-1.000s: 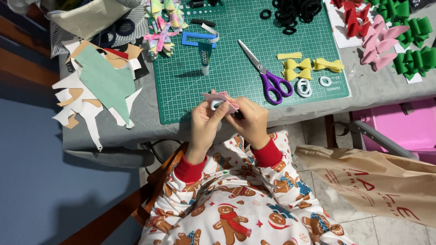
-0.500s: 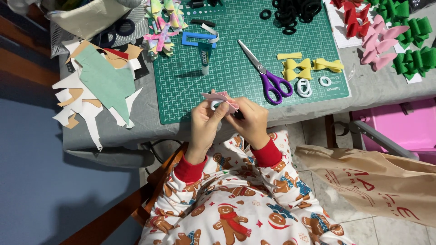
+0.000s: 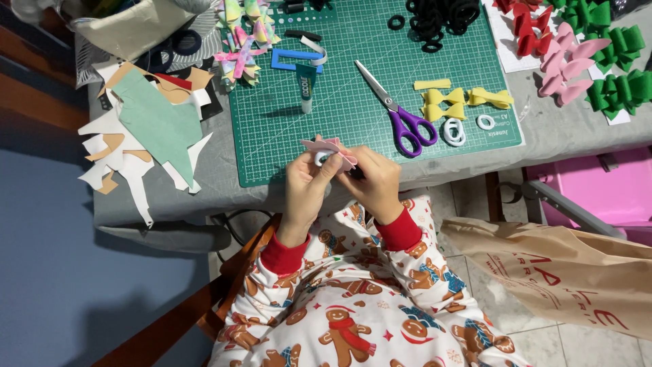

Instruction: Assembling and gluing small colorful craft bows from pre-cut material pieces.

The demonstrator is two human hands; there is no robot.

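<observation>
Both hands meet at the near edge of the green cutting mat (image 3: pixel 339 88), over the lip of the grey counter (image 3: pixel 564 132). The left hand (image 3: pixel 305 187) and the right hand (image 3: pixel 372 182) are closed together on one pink foam bow (image 3: pixel 331 150), pinching it from either side; a small white ring shows just under it between the fingers (whether it is fixed to the bow I cannot tell).

On the mat lie one pair of purple-handled scissors (image 3: pixel 397 112), blades pointing away from the person, one glue tube (image 3: pixel 306 86) standing beside a blue rectangular frame (image 3: pixel 297 60), two yellow bows (image 3: pixel 465 100) with one yellow strip (image 3: pixel 432 84) above them, and two white rings (image 3: pixel 465 128) near the scissor handles. A heap of black hair ties (image 3: pixel 441 17) sits at the mat's far edge, too tangled to count, with one lying apart to its left. Several multicoloured bows (image 3: pixel 241 41) cluster at the mat's far left corner.

To the right, off the mat, are three pink bows (image 3: pixel 569 64), red bows (image 3: pixel 521 20) (two can be made out) and four or so green bows (image 3: pixel 614 68). To the left lies a pile of paper scraps (image 3: pixel 146 132) in white, tan and green. A brown paper bag (image 3: pixel 564 272) lies on the floor by the person's right side.
</observation>
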